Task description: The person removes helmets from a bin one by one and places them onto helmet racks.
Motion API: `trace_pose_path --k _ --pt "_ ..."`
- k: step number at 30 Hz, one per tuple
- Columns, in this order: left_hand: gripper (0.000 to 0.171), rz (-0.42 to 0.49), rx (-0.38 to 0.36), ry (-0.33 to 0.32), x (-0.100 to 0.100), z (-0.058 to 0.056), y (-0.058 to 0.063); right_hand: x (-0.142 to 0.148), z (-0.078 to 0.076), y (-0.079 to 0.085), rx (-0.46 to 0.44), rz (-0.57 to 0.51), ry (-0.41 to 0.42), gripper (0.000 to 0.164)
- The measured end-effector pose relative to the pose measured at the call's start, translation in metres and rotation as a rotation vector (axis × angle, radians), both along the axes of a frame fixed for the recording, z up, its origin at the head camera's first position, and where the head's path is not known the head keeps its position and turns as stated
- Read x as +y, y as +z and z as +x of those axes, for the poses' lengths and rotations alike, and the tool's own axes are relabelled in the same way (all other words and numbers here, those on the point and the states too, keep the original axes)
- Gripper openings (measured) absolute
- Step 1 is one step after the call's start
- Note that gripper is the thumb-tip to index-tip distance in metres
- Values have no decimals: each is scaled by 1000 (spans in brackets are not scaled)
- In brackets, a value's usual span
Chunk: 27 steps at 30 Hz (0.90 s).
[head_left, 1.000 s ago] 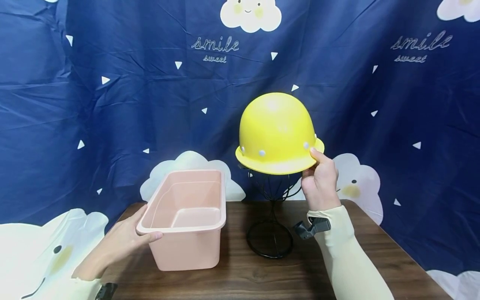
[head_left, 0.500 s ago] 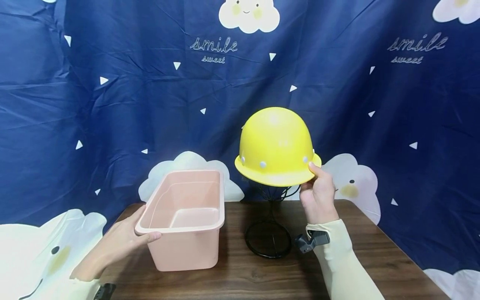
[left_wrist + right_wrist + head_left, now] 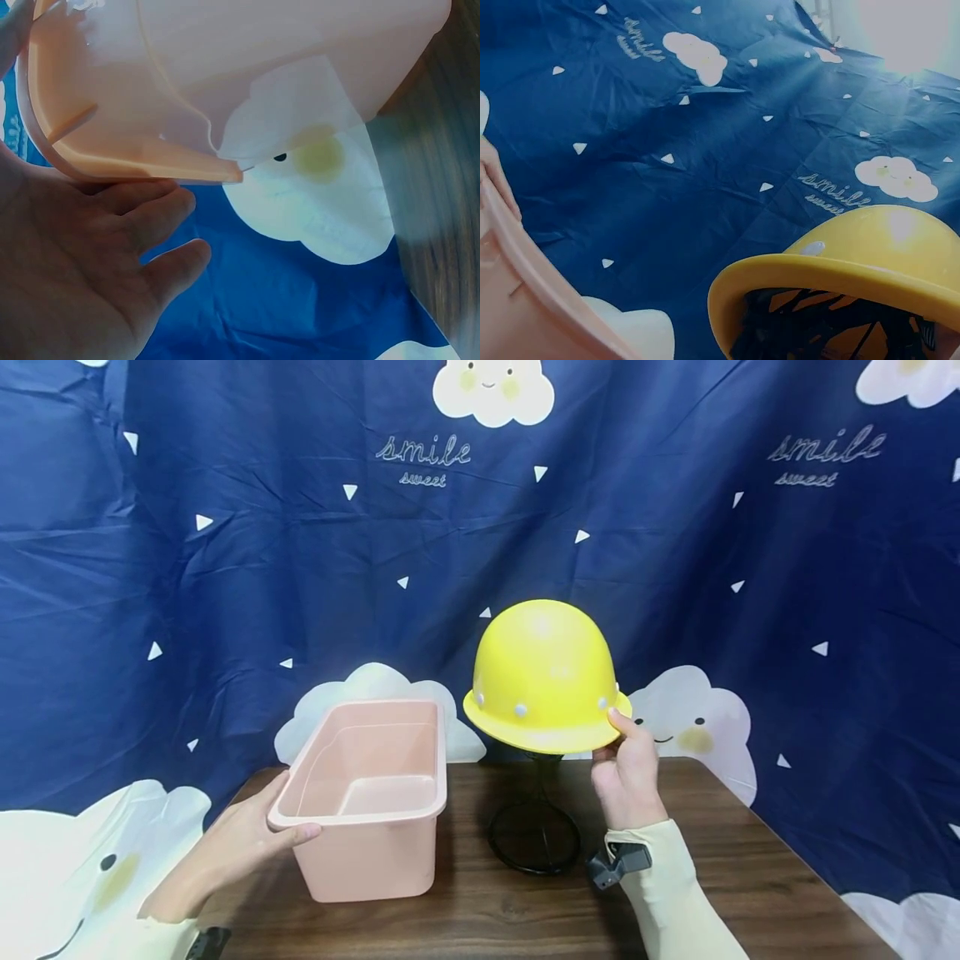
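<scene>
A yellow hard hat (image 3: 543, 664) hangs over a black wire stand (image 3: 534, 868), its brim level and its dome upward. My right hand (image 3: 628, 777) pinches the right side of the brim, thumb on top and fingers beneath. The dome hides most of the stand's upper part. Dark straps show inside the hard hat in the right wrist view. To the left stands a pink plastic bin (image 3: 367, 860) with nothing inside. My left hand (image 3: 236, 843) rests against the bin's near left corner, thumb on the front face and fairly straight fingers along the left side, just under the rim.
The bin and stand are on a dark brown wooden table (image 3: 487, 918). Behind it hangs a blue curtain (image 3: 300, 568) printed with clouds and white triangles. A black wrist mount (image 3: 618, 864) is strapped to the right sleeve.
My right hand has lowered the hard hat onto the upper part of the stand, covering more of its wires. The left hand and the bin have stayed in place.
</scene>
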<state>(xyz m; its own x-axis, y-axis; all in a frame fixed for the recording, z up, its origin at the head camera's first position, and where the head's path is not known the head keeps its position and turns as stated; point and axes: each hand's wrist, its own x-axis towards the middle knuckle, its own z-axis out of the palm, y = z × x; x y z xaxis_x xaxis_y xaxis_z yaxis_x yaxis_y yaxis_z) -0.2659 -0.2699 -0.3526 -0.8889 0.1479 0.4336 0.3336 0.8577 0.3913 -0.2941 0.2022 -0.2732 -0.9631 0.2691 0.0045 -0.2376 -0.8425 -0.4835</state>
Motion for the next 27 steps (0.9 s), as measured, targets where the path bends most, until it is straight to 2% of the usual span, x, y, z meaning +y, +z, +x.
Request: trace_pose_path --k 6,15,22,27 --pt "95 -4 10 -4 -1 0 -2 -6 2 -11 -27 93 -52 52" --pt "92 -9 -8 -12 0 -2 2 -11 5 -21 -71 89 -50 42" --pt "94 1 -15 -4 -1 1 -2 -10 7 -22 -69 99 -18 46" --pt "92 -7 6 -12 0 0 -1 -5 9 -24 -80 74 -2 43"
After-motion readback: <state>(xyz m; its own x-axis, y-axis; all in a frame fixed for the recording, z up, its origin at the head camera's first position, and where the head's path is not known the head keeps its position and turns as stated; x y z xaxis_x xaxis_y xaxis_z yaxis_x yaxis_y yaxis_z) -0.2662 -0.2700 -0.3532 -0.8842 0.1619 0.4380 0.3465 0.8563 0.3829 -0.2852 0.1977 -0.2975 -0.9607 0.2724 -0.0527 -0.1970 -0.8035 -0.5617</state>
